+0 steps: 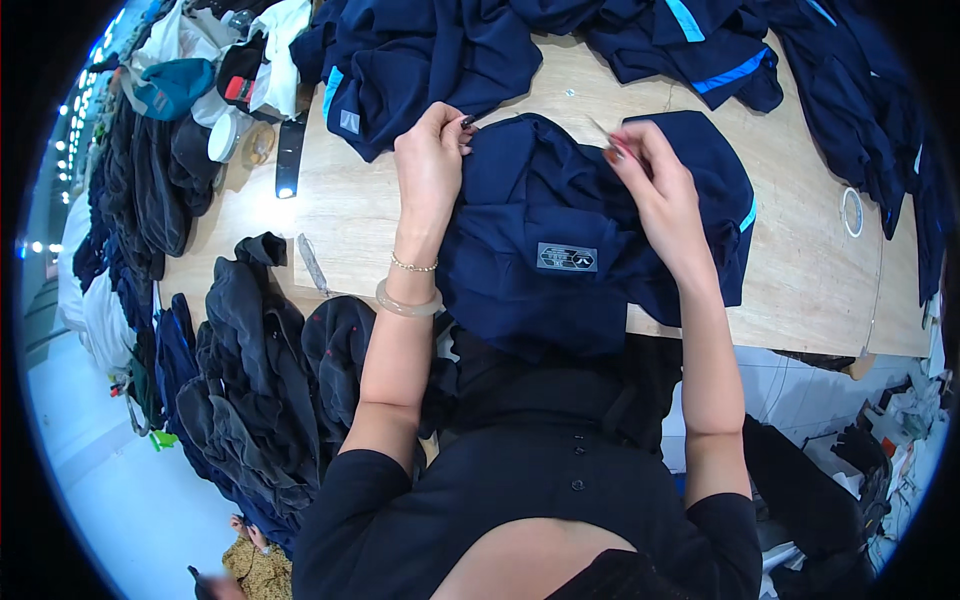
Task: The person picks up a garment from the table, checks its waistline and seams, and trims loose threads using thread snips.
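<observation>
A navy blue garment (520,185) lies spread before me over the table's near edge, with a grey printed label (567,257) facing up. My left hand (428,165) is closed, its thumb and fingers pinching the garment's upper left edge. Above the garment's right part, my right hand (655,185) is closed round a slim, pointed metal tool (598,127). Most of that tool is hidden by the fingers, so its kind cannot be made out. Light blue trim (748,217) shows at the garment's right side.
More navy garments (430,60) lie along the wooden table's (800,250) far side. At left are a black strip (290,158), a white round lid (224,137) and a clear narrow strip (312,263). Dark grey garments (250,350) hang by my left arm. A tape roll (851,212) lies right.
</observation>
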`<act>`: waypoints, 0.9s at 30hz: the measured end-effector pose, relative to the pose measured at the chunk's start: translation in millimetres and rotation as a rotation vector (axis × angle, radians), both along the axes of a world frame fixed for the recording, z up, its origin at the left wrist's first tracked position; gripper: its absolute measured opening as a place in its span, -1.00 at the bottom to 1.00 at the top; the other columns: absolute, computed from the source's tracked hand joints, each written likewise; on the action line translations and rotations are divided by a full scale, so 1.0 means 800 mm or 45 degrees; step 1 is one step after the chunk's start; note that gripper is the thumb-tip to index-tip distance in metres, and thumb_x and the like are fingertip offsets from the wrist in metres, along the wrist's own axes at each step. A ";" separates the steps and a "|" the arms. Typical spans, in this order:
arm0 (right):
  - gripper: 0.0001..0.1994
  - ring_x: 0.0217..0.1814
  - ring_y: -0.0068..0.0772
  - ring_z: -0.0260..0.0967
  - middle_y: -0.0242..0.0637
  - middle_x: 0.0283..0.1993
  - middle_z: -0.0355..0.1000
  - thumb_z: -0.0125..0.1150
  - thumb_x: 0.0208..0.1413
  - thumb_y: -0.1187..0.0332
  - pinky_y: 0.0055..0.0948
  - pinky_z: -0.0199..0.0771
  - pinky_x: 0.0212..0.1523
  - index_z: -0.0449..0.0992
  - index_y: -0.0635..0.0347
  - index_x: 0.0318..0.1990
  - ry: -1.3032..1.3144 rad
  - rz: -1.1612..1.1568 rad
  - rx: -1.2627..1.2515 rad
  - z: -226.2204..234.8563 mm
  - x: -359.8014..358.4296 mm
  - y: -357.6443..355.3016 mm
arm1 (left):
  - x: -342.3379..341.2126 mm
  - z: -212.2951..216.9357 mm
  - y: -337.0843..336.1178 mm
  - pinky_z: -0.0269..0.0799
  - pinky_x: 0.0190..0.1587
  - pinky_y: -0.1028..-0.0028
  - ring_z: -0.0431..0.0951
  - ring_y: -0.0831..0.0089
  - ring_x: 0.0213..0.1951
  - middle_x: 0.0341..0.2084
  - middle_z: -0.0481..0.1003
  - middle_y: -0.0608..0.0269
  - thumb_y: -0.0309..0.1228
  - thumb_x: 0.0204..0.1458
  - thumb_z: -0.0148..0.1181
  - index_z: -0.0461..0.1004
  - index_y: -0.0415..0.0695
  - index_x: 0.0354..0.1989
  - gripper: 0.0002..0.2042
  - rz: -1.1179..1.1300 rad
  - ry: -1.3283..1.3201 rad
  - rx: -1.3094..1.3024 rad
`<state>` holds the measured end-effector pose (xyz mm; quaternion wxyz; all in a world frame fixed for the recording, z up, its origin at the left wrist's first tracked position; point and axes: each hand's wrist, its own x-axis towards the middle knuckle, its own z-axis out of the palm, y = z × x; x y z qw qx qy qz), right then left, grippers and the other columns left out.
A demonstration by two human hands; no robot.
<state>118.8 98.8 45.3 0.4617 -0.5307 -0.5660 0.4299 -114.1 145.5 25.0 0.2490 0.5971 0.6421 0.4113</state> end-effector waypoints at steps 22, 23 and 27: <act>-0.82 -0.21 -0.17 0.42 -0.25 -0.39 0.52 0.32 -0.05 0.31 -0.23 0.44 -0.23 0.51 0.19 -0.38 -0.929 0.244 0.326 0.007 -0.077 0.067 | 0.005 -0.011 -0.007 0.37 -0.34 0.26 0.47 0.08 -0.40 -0.46 0.41 0.07 -0.54 0.09 0.14 0.42 -0.28 -0.41 -0.92 -0.005 0.139 0.208; -0.82 -0.21 -0.16 0.42 -0.24 -0.38 0.52 0.32 -0.04 0.30 -0.23 0.44 -0.22 0.51 0.20 -0.38 -0.915 0.246 0.306 0.006 -0.078 0.067 | 0.005 -0.011 -0.007 0.37 -0.34 0.26 0.47 0.08 -0.40 -0.46 0.41 0.07 -0.54 0.09 0.14 0.42 -0.28 -0.41 -0.92 -0.005 0.138 0.208; -0.82 -0.20 -0.15 0.44 -0.24 -0.38 0.53 0.31 -0.03 0.29 -0.21 0.44 -0.21 0.51 0.20 -0.37 -0.869 0.230 0.330 -0.002 -0.080 0.068 | 0.006 -0.009 -0.008 0.37 -0.34 0.26 0.47 0.08 -0.40 -0.46 0.41 0.07 -0.53 0.09 0.15 0.42 -0.28 -0.41 -0.92 -0.013 0.136 0.214</act>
